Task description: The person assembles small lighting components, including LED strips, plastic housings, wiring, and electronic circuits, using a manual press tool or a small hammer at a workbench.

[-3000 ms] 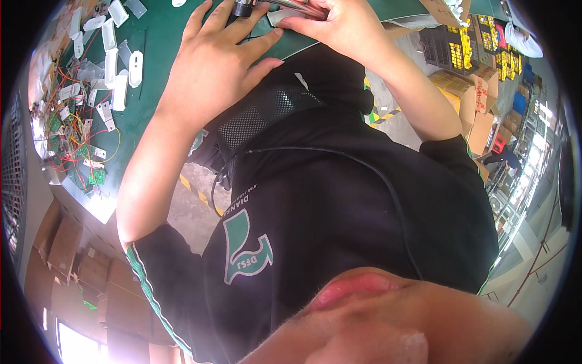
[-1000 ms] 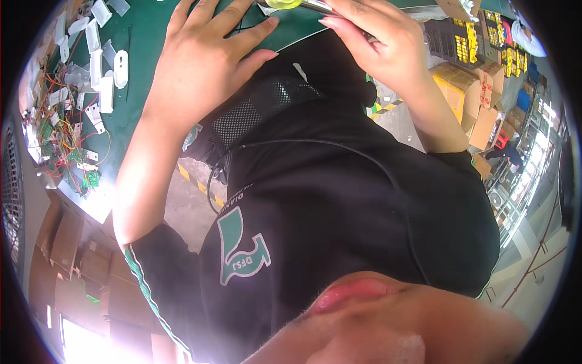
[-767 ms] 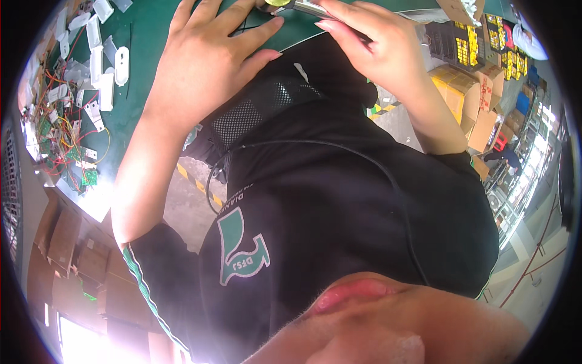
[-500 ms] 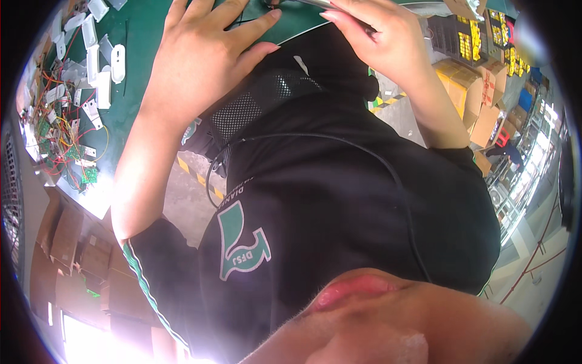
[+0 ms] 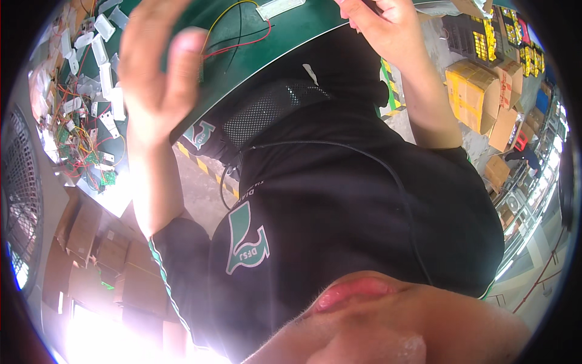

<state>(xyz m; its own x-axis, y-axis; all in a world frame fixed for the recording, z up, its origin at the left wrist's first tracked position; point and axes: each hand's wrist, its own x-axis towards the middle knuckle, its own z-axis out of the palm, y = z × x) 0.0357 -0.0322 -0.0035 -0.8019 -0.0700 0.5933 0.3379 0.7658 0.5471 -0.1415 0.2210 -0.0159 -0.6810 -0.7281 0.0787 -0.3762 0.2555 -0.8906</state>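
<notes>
Along the top of the view, a white rectangular plastic piece (image 5: pixel 280 8) lies on the green work surface (image 5: pixel 254 45), with yellow, red and black wires beside it. My left hand (image 5: pixel 154 70) is lifted to the left of these wires, smeared by motion. Its thumb stands apart from the fingers and nothing shows between them. My right hand (image 5: pixel 388 27) is at the top edge, right of the white piece, with its fingers curled. The frame cuts off part of that hand, so what it holds, if anything, is hidden.
At the left, white plastic housings (image 5: pixel 103 64) and a tangle of wires with small green circuit boards (image 5: pixel 108 178) cover the table's end. A fan (image 5: pixel 21 188) stands beyond. Cardboard boxes (image 5: pixel 476 94) sit on the floor at right; more boxes (image 5: pixel 130 267) are lower left.
My left hand has moved left and lifted off the work surface, uncovering the white piece and its wires. My right hand has shifted slightly up; the slim silvery thing at its fingers no longer shows.
</notes>
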